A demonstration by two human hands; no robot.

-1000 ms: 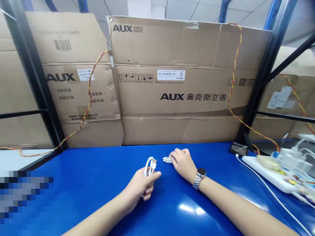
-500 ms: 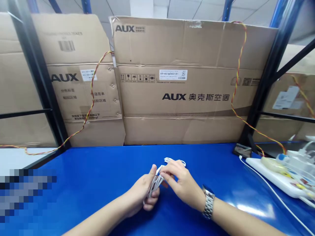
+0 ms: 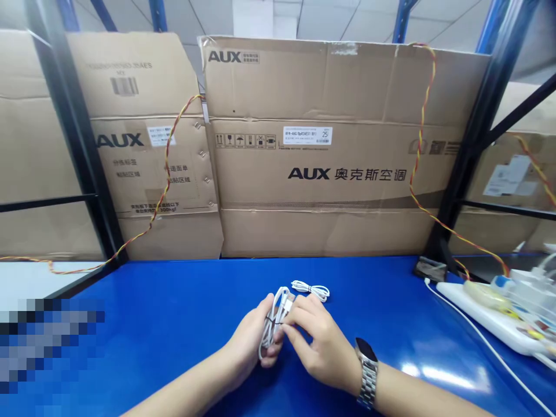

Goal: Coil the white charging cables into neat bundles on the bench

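My left hand (image 3: pixel 247 341) is closed around a coiled white USB cable (image 3: pixel 280 301), whose plug end shows near the top of the bundle. A thin black twist tie (image 3: pixel 273 320) goes around the middle of the coil. At the tie's right side, my right hand (image 3: pixel 328 339) pinches its end between thumb and fingertips; the exact grip is partly covered by the fingers. Just behind the hands, a second white cable (image 3: pixel 310 288), coiled and bound with a dark tie, lies on the blue table (image 3: pixel 182 324).
On the right sits a white power strip (image 3: pixel 482 313) with several plugs, and a white cord (image 3: pixel 482 341) runs from beside it. AUX cardboard (image 3: pixel 330 226) stands along the back edge, between black rack posts (image 3: pixel 464 150). Red-yellow twisted wires (image 3: pixel 167 168) hang down it.
The held coil has turned so its plug and the black tie show more. My right fingers have moved down from the coil's top to the tie. The second cable is less covered.
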